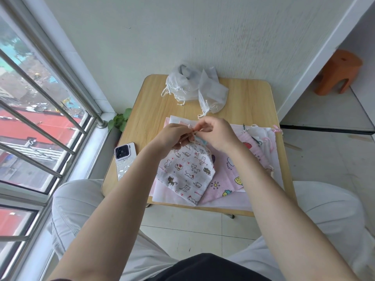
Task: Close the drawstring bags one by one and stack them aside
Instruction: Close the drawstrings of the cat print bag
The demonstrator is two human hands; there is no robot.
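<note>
White cat-print bag [185,171] lay mid-worktop [251,94], long axis running from near edge to gathered mouth at far end. Left hand [172,136] and right hand [215,132] both pinched the drawstrings there, equally near.

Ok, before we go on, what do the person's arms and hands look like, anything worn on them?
Both forearms are bare up to the bottom edge of the picture, with no sleeves showing. The left hand and the right hand wear no gloves, and no rings, watch or bracelet can be seen on either. The nails are too small to judge.
</note>
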